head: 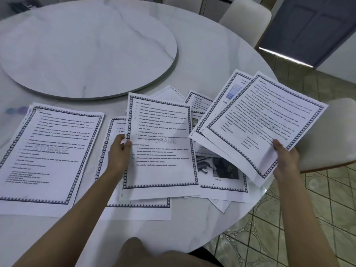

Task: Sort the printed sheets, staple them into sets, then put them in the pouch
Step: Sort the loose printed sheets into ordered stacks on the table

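Round marble desk (212,60), pale with grey veins. A raised turntable (86,49) takes the far left, its top bare.

Printed sheets are all white, with a dark patterned border and dense black text; some carry a faint "STORAGE" watermark.
- Left stack (48,157) lies flat by the desk's near left edge.
- Loose pile (221,170) overlaps untidily and reaches close to the near right rim.
- Open marble shows between the turntable and the paper, and along the near edge.
- Fanned sheets (258,124), two or three, are tilted up over the right edge. My right hand (285,158) pinches their lower corner, thumb on top.
- Single sheet (161,143) sits over the pile. My left hand (119,153) has its fingers (125,144) curled on the sheet's left edge.
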{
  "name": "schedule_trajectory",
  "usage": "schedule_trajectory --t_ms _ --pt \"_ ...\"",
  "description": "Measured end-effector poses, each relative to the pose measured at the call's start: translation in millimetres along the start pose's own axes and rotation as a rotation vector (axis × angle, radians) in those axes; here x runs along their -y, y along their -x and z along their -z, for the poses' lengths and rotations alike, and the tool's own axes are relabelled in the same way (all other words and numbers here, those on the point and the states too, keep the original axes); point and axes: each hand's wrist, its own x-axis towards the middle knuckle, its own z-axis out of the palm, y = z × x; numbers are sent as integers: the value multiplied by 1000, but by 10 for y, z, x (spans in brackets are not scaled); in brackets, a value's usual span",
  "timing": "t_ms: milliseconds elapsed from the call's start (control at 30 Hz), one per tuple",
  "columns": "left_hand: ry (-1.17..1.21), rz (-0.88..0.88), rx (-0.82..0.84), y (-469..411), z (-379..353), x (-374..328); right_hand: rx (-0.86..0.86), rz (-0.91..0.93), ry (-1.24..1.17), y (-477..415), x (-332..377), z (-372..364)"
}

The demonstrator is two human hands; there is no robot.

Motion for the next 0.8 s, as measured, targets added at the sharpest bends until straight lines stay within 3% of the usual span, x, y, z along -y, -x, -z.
schedule_trajectory --t_ms 300,600,800 --pt "72 46 12 -10 128 -29 109 -26 32 64 -111 -202" --pt "111 84 90 160 81 -62 422 -75 223 485 -475 -743" --pt "126 162 171 189 26 -38 597 -4 367 800 -526 -991"
